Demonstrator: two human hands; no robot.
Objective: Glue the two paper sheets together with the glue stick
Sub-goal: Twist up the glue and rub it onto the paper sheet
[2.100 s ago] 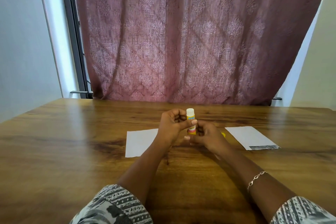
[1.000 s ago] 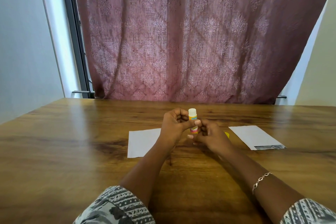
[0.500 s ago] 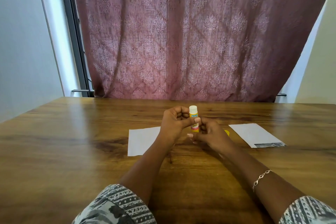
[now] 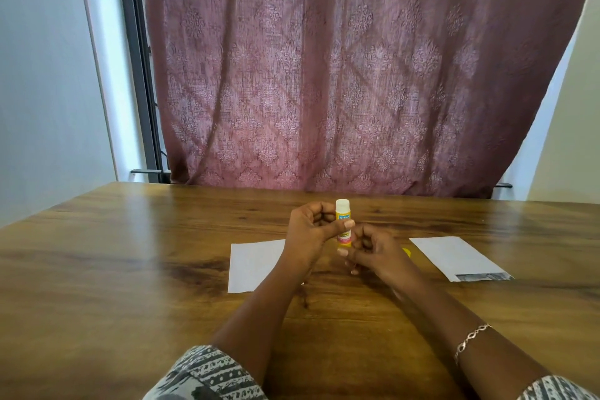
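Two patterned sleeves (image 4: 207, 373) sit nearest the camera, with a chain bracelet (image 4: 470, 340) on the right wrist; both forearms reach forward over the glossy wood-grain table (image 4: 113, 286). Beyond them, the left hand (image 4: 308, 234) is closed on the body of the glue stick (image 4: 343, 222), thumb across its label, holding it upright above the table, while the right hand (image 4: 370, 252) pinches its lower end. Judged step: preparing the stick, probably winding up the glue; no glue is on paper yet. A small yellow object (image 4: 406, 251), possibly the cap, shows just behind the right hand, largely hidden. One flat white paper sheet (image 4: 253, 265) lies left of the hands, partly covered by the left wrist; the second paper sheet (image 4: 454, 256), with a dark printed strip on its near edge, lies well apart to the right. Next move calls for lowering the white tip onto one sheet. Farthest back hangs a woven mauve curtain (image 4: 341, 68)
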